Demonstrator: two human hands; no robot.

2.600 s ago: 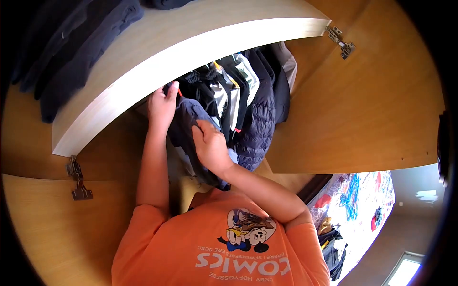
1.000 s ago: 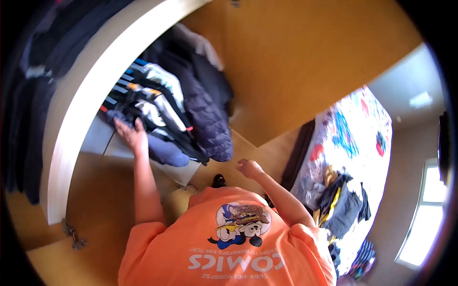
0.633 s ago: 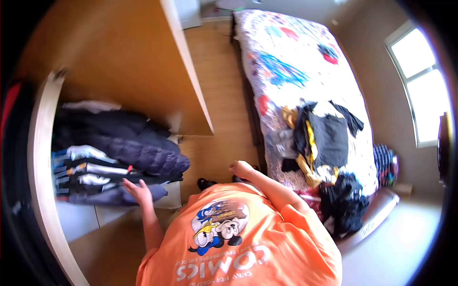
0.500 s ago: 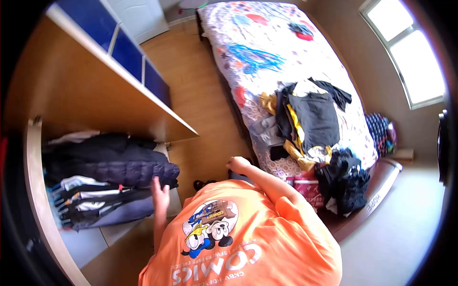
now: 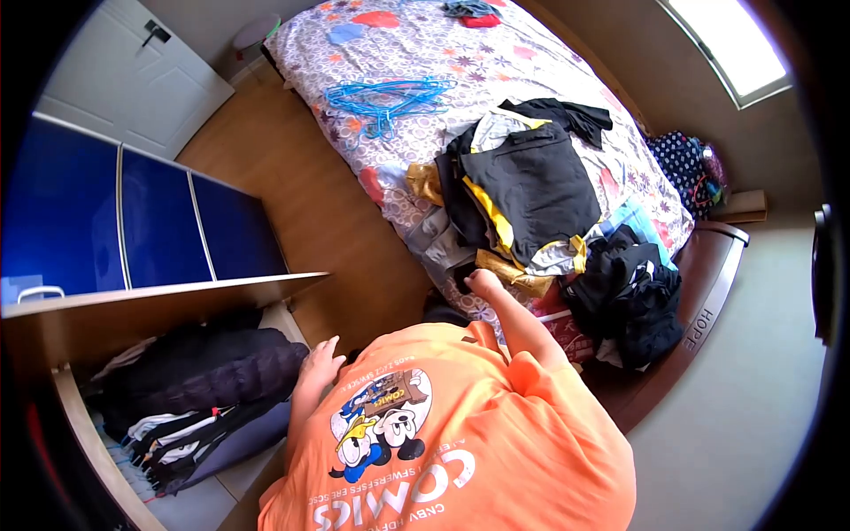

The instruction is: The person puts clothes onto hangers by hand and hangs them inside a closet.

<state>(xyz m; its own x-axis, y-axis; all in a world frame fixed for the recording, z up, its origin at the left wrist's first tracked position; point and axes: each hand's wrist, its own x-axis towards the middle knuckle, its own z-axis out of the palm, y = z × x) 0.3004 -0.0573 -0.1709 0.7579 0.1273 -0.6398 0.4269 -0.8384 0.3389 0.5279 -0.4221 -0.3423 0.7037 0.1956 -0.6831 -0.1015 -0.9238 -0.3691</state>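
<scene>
Left hand (image 5: pixel 320 361): spread, released | right hand (image 5: pixel 482 283): curled, cannot tell if gripping | hung clothes (image 5: pixel 226 376): in wardrobe (image 5: pixel 93 442), left hand's 9 o'clock | clothes pile (image 5: pixel 540 186): on bed (image 5: pixel 416 53), right hand's 1 o'clock | blue hangers (image 5: pixel 383 112): its 11 o'clock

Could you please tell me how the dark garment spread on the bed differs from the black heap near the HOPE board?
The dark garment lies spread fairly flat, while the black heap is bunched and crumpled. The dark garment lies farther from the HOPE board; the black heap sits by it. Both are dark fabric.
</scene>
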